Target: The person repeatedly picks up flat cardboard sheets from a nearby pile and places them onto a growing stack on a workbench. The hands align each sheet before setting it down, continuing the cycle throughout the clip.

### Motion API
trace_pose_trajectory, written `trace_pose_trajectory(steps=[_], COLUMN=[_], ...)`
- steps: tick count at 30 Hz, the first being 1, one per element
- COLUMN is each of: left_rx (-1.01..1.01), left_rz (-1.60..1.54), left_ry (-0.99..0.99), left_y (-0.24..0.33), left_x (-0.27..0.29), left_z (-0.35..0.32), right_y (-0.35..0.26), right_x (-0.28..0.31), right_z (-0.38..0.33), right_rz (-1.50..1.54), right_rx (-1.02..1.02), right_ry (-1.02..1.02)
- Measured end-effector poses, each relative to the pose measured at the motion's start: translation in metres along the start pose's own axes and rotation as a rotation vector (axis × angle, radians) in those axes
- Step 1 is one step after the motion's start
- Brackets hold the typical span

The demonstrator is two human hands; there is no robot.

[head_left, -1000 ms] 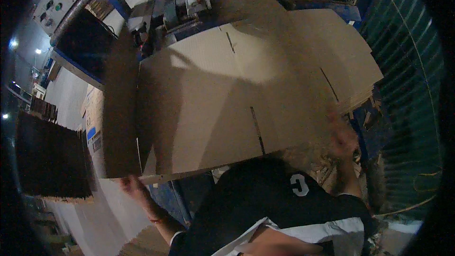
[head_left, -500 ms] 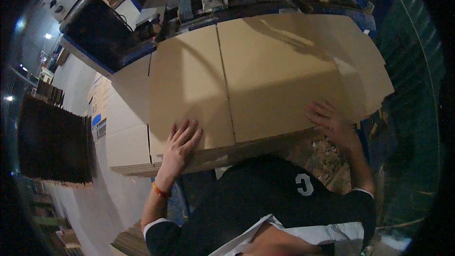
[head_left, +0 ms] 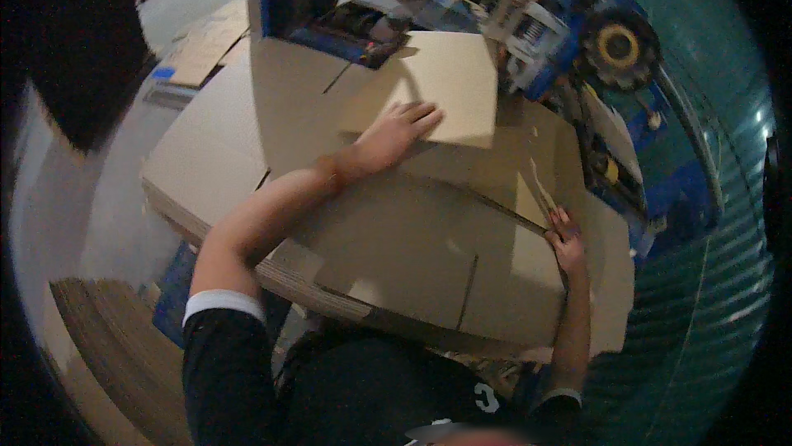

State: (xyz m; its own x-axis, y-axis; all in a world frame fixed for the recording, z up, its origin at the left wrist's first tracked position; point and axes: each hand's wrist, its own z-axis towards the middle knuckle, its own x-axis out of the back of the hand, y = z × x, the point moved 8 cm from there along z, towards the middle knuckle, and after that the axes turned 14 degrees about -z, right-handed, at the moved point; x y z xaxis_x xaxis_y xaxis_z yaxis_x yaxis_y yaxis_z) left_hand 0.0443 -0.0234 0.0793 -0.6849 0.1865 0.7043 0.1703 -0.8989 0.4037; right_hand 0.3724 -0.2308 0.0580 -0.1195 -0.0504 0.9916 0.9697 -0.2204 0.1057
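A large flat brown cardboard sheet [head_left: 429,248], with slots cut in it, lies on top of a thick stack of the same sheets [head_left: 206,174]. My left hand [head_left: 396,134] rests flat, fingers spread, on a folded flap of the sheet far from me. My right hand [head_left: 565,240] grips the sheet's right edge, where a flap lifts up. Both my forearms are bare below black sleeves with white cuffs.
A blue machine [head_left: 594,58] with a yellow wheel and rollers stands behind the stack. More cardboard [head_left: 206,46] lies on the grey floor at the left. A dark pile of sheets [head_left: 107,347] sits at lower left. A green corrugated wall [head_left: 709,264] runs along the right.
The view has swung and moved closer. My left hand slid from the near edge up onto the far flap, and my right hand has taken hold of the sheet's right edge.
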Motion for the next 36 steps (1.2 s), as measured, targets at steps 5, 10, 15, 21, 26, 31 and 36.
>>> trace_pose_trajectory(steps=[5, 10, 15, 21, 26, 31, 36], left_rx=[0.166, 0.248, 0.194, 0.224, 0.250, 0.231, 0.239], left_rz=[0.287, 0.038, 0.033, -0.089, -0.036, -0.059, -0.032], left_ry=[0.125, 0.179, 0.067, 0.021, 0.079, 0.103, 0.031], left_y=[-0.038, -0.051, -0.050, -0.042, -0.040, -0.036, -0.038], left_x=[-0.009, -0.039, -0.071, -0.077, -0.081, -0.076, -0.072], left_z=[0.022, 0.006, 0.018, 0.023, 0.027, 0.024, 0.021], right_y=[0.012, 0.051, 0.061, 0.062, 0.046, 0.044, 0.046], right_x=[-0.004, -0.020, -0.019, -0.025, -0.014, -0.020, -0.006], right_z=[0.033, 0.030, 0.028, 0.027, 0.028, 0.028, -0.018], right_rz=[-0.186, 0.002, -0.141, 0.038, -0.057, -0.048, -0.263], right_rx=[-0.150, -0.407, -0.370, -0.539, -0.506, -0.434, -0.443], right_ry=[0.177, 0.229, 0.230, 0.096, 0.229, 0.220, 0.365])
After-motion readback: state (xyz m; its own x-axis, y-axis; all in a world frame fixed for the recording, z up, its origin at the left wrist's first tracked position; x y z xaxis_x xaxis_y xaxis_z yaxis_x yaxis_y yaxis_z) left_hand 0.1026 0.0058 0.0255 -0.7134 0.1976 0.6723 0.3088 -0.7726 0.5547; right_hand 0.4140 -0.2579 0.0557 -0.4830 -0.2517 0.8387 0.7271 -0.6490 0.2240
